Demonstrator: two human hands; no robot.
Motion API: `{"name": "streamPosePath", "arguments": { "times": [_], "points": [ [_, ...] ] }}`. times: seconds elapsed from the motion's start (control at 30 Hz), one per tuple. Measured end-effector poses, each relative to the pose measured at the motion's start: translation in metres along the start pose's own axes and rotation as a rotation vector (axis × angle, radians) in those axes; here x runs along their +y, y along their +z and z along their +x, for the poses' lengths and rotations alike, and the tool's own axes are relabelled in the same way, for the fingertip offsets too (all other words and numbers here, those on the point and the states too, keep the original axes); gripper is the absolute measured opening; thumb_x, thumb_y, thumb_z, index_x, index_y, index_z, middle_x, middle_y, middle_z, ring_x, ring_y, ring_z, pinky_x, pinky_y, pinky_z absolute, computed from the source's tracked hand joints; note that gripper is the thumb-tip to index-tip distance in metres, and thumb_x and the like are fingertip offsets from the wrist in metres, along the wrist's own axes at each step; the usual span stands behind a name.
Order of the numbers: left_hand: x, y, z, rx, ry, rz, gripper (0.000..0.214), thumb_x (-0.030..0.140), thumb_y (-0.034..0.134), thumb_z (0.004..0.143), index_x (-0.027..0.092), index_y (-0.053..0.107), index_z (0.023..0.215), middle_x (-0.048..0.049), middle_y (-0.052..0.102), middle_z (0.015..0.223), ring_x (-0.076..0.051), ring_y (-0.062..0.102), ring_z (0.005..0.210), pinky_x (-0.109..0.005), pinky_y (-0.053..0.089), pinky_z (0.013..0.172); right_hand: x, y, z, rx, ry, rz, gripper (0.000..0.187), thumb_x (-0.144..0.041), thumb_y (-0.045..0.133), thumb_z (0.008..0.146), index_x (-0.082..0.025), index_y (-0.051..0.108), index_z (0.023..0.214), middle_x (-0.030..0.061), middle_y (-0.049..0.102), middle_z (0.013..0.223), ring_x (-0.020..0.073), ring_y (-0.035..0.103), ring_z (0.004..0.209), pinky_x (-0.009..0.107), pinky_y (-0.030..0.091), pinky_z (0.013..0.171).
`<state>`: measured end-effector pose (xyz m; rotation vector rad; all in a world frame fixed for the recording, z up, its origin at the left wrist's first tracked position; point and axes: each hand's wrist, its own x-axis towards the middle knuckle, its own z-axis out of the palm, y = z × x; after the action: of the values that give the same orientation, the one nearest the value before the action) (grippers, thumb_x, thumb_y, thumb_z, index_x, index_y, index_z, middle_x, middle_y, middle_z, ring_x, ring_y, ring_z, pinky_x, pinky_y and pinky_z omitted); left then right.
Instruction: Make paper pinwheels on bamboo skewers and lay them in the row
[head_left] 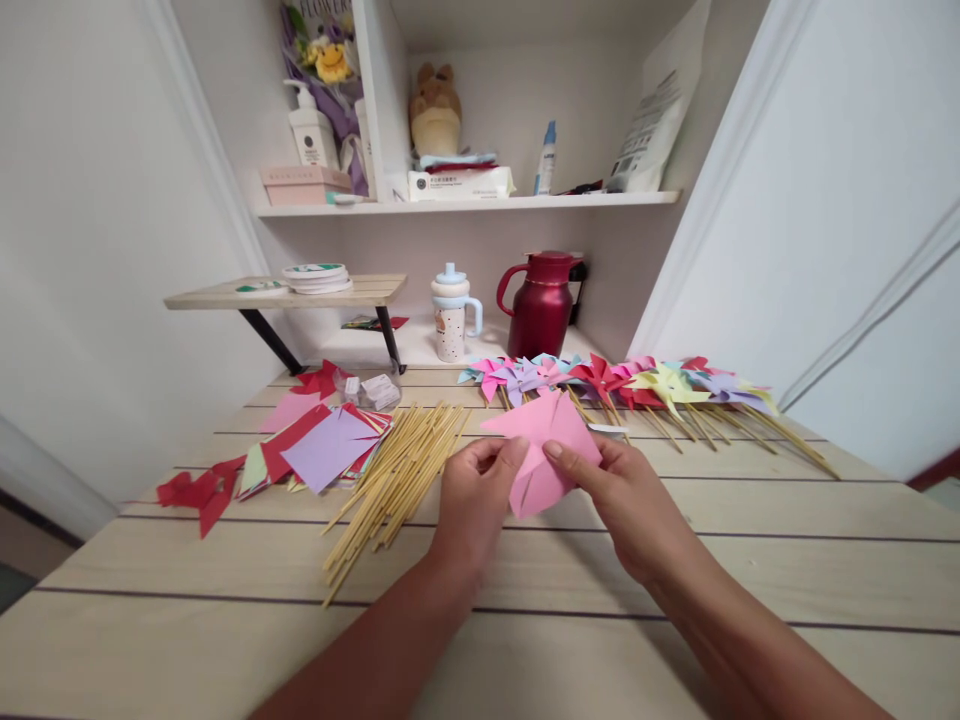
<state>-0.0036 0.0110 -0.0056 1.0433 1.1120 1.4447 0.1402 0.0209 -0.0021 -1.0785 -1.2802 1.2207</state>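
A pink paper square (pixel 541 455) with slits cut in from its corners is held up over the table between my two hands. My left hand (pixel 480 490) pinches its left side with thumb and fingers. On the right side, my right hand (pixel 619 490) grips it, the thumb lying flat on the front and the fingers behind. To the left of my left hand lies a loose pile of thin wooden sticks (pixel 397 485). Beyond the hands, several finished paper pinwheels (pixel 600 380) on sticks lie in a row.
Stacked coloured paper sheets (pixel 330 450) and red paper pieces (pixel 202 490) lie at the left, near small clear packets (pixel 379 390). At the back stand a cup (pixel 451 315) and a red jug (pixel 544 305). A small raised shelf (pixel 367 290) is at the back left.
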Motion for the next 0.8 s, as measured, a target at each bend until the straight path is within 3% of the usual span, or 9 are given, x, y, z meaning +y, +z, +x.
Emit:
{"name": "streamPosePath", "arguments": {
  "times": [0.13, 0.3, 0.4, 0.6, 0.8],
  "points": [
    [0.0023, -0.0015, 0.0002, -0.128, -0.073, -0.146, 0.043, 0.056, 0.066, 0.082, 0.016, 0.077, 0.093, -0.0087, 0.074, 0.090, -0.020, 0.064, 0.082, -0.030, 0.047, 0.078, -0.0017, 0.0006, 0.0000, 0.016, -0.012, -0.002, 0.032, -0.048, 0.073, 0.080, -0.017, 0.073, 0.085, 0.0038, 0.072, 0.082, 0.0195, 0.058, 0.074, 0.030, 0.044, 0.071],
    [0.0086, -0.0009, -0.0017, -0.118, 0.013, -0.199, 0.043, 0.055, 0.063, 0.085, 0.018, 0.076, 0.101, -0.0091, 0.074, 0.101, -0.022, 0.065, 0.093, -0.032, 0.046, 0.088, 0.0004, 0.0004, -0.0005, 0.046, -0.058, -0.065, 0.030, -0.047, 0.070, 0.083, -0.017, 0.073, 0.087, 0.0017, 0.070, 0.081, 0.0182, 0.056, 0.073, 0.028, 0.042, 0.069],
    [0.0100, -0.0001, -0.0028, -0.107, 0.017, -0.190, 0.038, 0.052, 0.066, 0.084, 0.017, 0.076, 0.095, -0.0077, 0.074, 0.095, -0.021, 0.064, 0.089, -0.030, 0.047, 0.084, 0.0020, 0.0003, -0.0012, 0.056, -0.099, -0.119, 0.029, -0.046, 0.068, 0.084, -0.017, 0.072, 0.085, 0.0010, 0.067, 0.078, 0.0177, 0.054, 0.072, 0.028, 0.041, 0.067],
    [0.0059, 0.0032, -0.0044, -0.011, -0.100, -0.058, 0.033, 0.044, 0.081, 0.068, 0.014, 0.073, 0.081, -0.0063, 0.071, 0.082, -0.018, 0.061, 0.074, -0.028, 0.046, 0.071, 0.0029, -0.0004, -0.0006, 0.078, -0.121, -0.183, 0.034, -0.050, 0.066, 0.084, -0.016, 0.067, 0.079, 0.0003, 0.061, 0.072, 0.0170, 0.049, 0.067, 0.028, 0.039, 0.062],
    [0.0085, 0.0040, -0.0039, 0.029, -0.058, -0.030, 0.022, 0.036, 0.080, 0.066, 0.015, 0.072, 0.068, -0.0015, 0.065, 0.066, -0.013, 0.054, 0.061, -0.024, 0.041, 0.061, 0.0019, 0.0008, -0.0008, 0.065, -0.121, -0.196, 0.034, -0.050, 0.066, 0.084, -0.017, 0.067, 0.079, 0.0002, 0.061, 0.072, 0.0167, 0.049, 0.067, 0.027, 0.039, 0.062]
  ]
}}
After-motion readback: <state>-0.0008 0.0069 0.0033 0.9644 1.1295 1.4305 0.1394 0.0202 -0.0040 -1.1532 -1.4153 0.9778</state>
